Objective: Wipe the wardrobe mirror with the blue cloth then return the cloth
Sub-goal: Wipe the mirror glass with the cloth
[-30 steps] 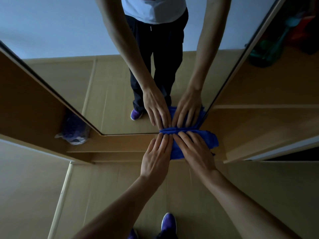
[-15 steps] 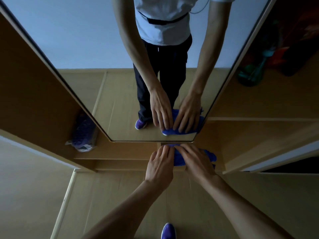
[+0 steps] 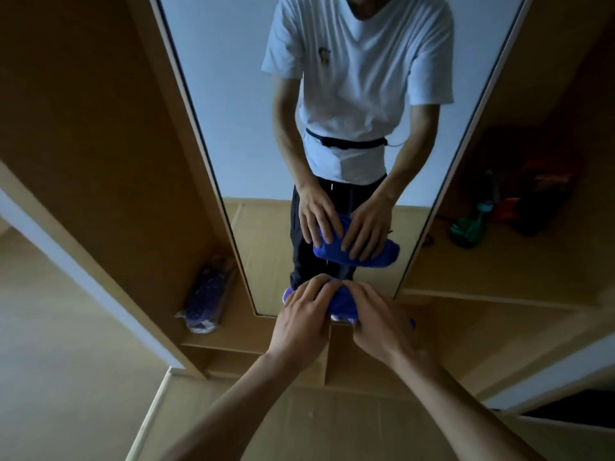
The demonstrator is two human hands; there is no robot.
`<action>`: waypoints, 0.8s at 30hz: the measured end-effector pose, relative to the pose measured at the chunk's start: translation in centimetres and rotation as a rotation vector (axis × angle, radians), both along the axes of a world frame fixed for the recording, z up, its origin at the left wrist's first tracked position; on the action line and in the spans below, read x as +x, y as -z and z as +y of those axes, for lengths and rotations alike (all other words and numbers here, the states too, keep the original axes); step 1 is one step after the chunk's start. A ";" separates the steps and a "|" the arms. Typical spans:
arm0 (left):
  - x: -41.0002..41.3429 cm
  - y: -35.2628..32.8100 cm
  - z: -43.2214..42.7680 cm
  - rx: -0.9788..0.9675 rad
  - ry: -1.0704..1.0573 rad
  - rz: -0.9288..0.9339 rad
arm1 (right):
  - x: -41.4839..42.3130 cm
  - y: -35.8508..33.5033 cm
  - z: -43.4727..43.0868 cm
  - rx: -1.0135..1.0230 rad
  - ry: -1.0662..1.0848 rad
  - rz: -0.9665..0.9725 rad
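The tall wardrobe mirror (image 3: 233, 111) stands straight ahead between two open wooden compartments. Just in front of its bottom edge, both hands hold the bunched blue cloth (image 3: 342, 306). My left hand (image 3: 299, 324) grips the cloth's left side with curled fingers. Its right side is gripped by my right hand (image 3: 379, 327), and a corner of the cloth peeks out beyond that hand. A gap shows between my hands and their reflection, so the cloth is off the glass. Most of the cloth is hidden under my fingers.
A plastic-wrapped purple bundle (image 3: 208, 294) lies on the low shelf left of the mirror. The right compartment holds a green object (image 3: 467, 229) and dark red items (image 3: 539, 194). A wooden ledge (image 3: 466, 314) runs below the mirror, with wood floor (image 3: 299, 420) under my arms.
My hands pressed the cloth flat at the mirror's bottom edge; now they have drawn back off the glass with the cloth bunched between them. The view has tilted upward.
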State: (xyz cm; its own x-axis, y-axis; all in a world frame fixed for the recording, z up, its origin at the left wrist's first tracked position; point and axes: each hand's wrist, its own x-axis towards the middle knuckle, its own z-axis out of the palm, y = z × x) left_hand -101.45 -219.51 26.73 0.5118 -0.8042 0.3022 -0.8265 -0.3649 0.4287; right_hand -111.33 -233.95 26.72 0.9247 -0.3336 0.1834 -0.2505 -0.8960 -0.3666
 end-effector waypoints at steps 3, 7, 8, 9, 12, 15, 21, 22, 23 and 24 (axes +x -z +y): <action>1.0 -3.6 0.9 -0.066 -0.004 -0.067 | 1.0 -3.1 0.5 -0.058 -0.016 -0.088; 2.0 -8.2 1.8 -0.150 -0.035 -0.134 | 2.7 -7.3 1.2 -0.165 -0.013 -0.188; 2.4 -9.3 2.0 -0.173 -0.035 -0.155 | 3.1 -8.3 1.4 -0.187 -0.011 -0.204; 2.7 -10.4 2.2 -0.193 -0.032 -0.175 | 3.5 -9.4 1.6 -0.203 -0.010 -0.218; 4.1 -13.3 2.7 -0.241 -0.012 -0.227 | 4.4 -12.4 2.0 -0.236 -0.005 -0.276; 5.0 -16.3 3.1 -0.287 0.024 -0.273 | 5.2 -15.5 2.5 -0.282 0.008 -0.340; 6.3 -22.4 3.4 -0.387 0.100 -0.369 | 5.6 -21.9 3.4 -0.365 0.049 -0.450; 6.5 -23.3 3.3 -0.402 0.113 -0.385 | 5.5 -22.9 3.4 -0.390 0.057 -0.469; 6.7 -24.3 3.2 -0.416 0.126 -0.402 | 5.5 -23.9 3.4 -0.418 0.065 -0.489; 7.0 -25.2 3.0 -0.430 0.138 -0.418 | 5.5 -24.9 3.4 -0.445 0.075 -0.504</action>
State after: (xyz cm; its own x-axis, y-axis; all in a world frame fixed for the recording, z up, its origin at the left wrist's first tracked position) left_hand -94.48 -216.49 51.88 0.1797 -0.6165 0.7666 -0.9837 -0.1089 0.1430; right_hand -105.85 -230.59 51.59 0.6674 -0.1860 0.7211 -0.2126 -0.9756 -0.0549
